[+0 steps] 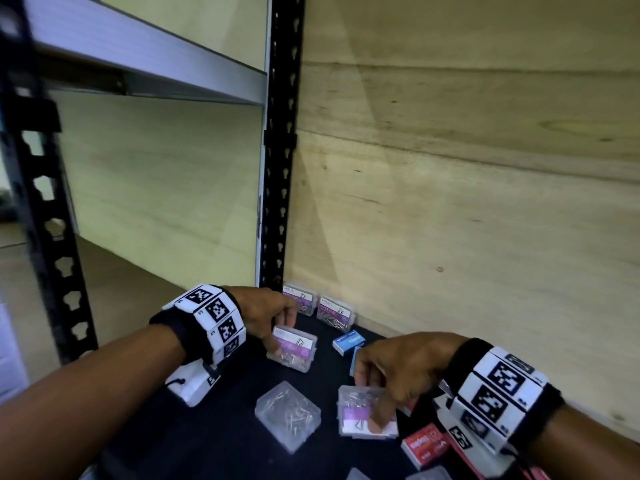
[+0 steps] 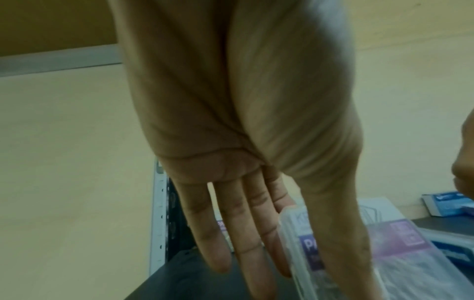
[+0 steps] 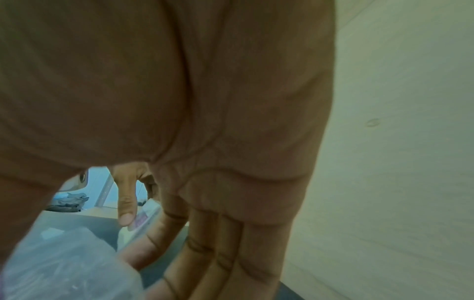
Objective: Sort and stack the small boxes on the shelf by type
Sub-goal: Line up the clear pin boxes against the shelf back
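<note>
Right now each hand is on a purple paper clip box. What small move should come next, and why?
Probably lift the left hand's box onto one of the two purple boxes by the wall: they look like the same type, and that box lies nearest them.

Clear paperclip boxes [image 1: 335, 308] read "PAPER CLIP"; other print is illegible.

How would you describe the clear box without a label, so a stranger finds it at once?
On the black shelf, look at the near edge, between the two hands. The unlabelled clear box lies there alone, untouched. Unlike the neighbouring paper clip boxes, it shows no purple label.
</note>
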### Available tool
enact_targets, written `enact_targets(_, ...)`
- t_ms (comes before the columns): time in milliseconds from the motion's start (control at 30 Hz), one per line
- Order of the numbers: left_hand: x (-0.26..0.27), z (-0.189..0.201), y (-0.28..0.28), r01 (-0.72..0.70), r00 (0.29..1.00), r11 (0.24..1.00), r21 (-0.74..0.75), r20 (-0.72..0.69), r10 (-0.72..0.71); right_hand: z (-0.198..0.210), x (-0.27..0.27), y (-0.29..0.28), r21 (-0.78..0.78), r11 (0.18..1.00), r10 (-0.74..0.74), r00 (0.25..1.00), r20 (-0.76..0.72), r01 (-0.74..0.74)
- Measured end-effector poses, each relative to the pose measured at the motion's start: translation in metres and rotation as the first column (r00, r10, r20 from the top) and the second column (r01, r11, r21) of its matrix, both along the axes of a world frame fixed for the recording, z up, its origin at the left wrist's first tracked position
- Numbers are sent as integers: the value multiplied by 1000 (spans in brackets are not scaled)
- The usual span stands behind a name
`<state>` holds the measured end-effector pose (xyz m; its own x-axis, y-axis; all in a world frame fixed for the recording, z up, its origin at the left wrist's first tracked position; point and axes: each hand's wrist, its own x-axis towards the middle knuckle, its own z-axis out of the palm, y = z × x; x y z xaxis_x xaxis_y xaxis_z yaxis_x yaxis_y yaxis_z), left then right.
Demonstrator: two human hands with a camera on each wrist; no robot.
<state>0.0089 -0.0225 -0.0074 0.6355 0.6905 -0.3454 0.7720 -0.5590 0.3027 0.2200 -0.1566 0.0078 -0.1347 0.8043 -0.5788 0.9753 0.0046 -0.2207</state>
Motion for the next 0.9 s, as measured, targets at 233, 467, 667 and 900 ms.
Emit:
enact_targets(233, -12, -5, 29, -67, 998, 993, 96, 1, 67, 3, -5, 22, 139, 990, 19, 996, -86, -7)
enact_targets(467, -14, -10, 43, -58, 998, 981, 184, -19, 62, 15, -6, 55, 318, 948, 30, 994, -104, 4)
enact_targets(667, -12, -13, 55, -61, 997, 979, 195, -30, 68, 10, -14, 84, 452, 890, -22, 997, -71, 52)
enact_targets(900, -9, -17, 61, -41, 998, 974, 224, -33, 49, 1, -30, 103, 439, 898, 27, 999, 33, -39)
